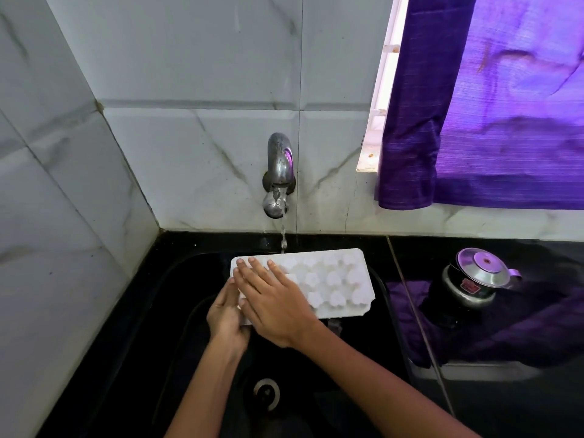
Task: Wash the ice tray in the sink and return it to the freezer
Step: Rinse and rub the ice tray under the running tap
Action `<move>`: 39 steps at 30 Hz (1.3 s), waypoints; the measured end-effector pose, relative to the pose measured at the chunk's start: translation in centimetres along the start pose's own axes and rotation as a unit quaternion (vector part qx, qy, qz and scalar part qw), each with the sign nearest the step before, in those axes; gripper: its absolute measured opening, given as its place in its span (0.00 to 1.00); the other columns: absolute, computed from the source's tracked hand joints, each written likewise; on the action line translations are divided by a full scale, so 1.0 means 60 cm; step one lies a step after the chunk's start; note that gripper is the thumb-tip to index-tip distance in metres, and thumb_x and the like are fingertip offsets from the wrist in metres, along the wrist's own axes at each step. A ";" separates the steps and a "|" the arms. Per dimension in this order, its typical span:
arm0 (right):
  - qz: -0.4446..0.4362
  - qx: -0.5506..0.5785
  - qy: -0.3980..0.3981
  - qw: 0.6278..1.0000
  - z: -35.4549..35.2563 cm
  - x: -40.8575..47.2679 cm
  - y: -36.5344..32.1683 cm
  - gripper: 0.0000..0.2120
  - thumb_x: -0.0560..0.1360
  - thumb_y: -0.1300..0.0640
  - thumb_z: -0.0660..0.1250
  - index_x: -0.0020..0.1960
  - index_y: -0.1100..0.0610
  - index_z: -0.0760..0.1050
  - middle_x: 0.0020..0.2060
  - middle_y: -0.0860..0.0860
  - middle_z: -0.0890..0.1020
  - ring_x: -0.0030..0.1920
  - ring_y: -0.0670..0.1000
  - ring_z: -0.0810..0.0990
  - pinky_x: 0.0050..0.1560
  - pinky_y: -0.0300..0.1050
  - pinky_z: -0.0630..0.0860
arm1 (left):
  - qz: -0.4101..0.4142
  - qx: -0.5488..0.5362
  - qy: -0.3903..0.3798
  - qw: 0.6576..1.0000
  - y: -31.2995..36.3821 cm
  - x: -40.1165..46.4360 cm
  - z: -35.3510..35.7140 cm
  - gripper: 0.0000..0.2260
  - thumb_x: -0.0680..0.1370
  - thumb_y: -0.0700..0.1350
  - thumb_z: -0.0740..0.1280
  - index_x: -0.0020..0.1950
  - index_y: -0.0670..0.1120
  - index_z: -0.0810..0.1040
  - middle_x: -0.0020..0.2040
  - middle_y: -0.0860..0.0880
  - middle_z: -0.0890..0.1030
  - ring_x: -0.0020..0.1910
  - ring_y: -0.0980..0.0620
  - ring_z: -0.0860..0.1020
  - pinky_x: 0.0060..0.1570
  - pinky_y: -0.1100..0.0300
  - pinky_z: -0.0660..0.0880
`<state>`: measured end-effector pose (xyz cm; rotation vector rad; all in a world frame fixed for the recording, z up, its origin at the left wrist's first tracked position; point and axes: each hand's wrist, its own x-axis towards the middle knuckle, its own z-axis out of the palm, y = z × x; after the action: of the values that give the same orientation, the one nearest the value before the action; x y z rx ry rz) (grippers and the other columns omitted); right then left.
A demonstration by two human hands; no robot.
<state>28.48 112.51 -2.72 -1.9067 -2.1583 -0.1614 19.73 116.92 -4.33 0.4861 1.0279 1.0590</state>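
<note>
Left hand [226, 314] grips ice tray [335, 282] by its near-left corner; right hand [271, 298] lies flat on top, fingers straight. Tray prob. light, stiff plastic, slippery w/ water from tap [278, 175]; best held by the rim edges.

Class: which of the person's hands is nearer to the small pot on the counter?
Right. The right hand lies flat on the ice tray, on the side toward the pot; the left hand grips the tray's far-left end.
</note>
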 end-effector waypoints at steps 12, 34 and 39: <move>0.168 0.016 -0.011 0.986 -0.017 -0.096 0.120 0.36 0.75 0.36 0.29 0.75 0.58 0.40 0.75 0.51 0.44 0.76 0.50 0.42 0.75 0.45 0.38 | 0.021 -0.013 0.053 0.998 0.027 0.007 -0.009 0.09 0.79 0.43 0.64 0.59 0.44 0.77 0.44 0.49 0.81 0.41 0.51 0.80 0.37 0.52 0.80; 0.411 0.524 0.078 0.742 -0.064 -0.178 0.136 0.22 0.74 0.72 0.63 0.67 0.64 0.68 0.58 0.55 0.77 0.55 0.55 0.78 0.36 0.45 0.82 | 0.078 0.218 0.031 0.972 0.031 -0.055 -0.084 0.10 0.81 0.45 0.61 0.59 0.45 0.77 0.43 0.49 0.79 0.39 0.52 0.76 0.40 0.56 0.75; 0.426 0.508 0.088 0.743 -0.033 -0.232 0.124 0.21 0.73 0.72 0.64 0.65 0.61 0.72 0.56 0.55 0.79 0.54 0.57 0.80 0.42 0.56 0.82 | 0.065 0.370 0.000 0.927 0.007 -0.077 -0.109 0.13 0.83 0.47 0.54 0.51 0.41 0.74 0.40 0.45 0.74 0.35 0.52 0.71 0.34 0.59 0.69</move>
<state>37.58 99.68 -5.10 -1.7614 -0.6941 0.7983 13.30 112.17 -5.01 1.1778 1.4036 0.7513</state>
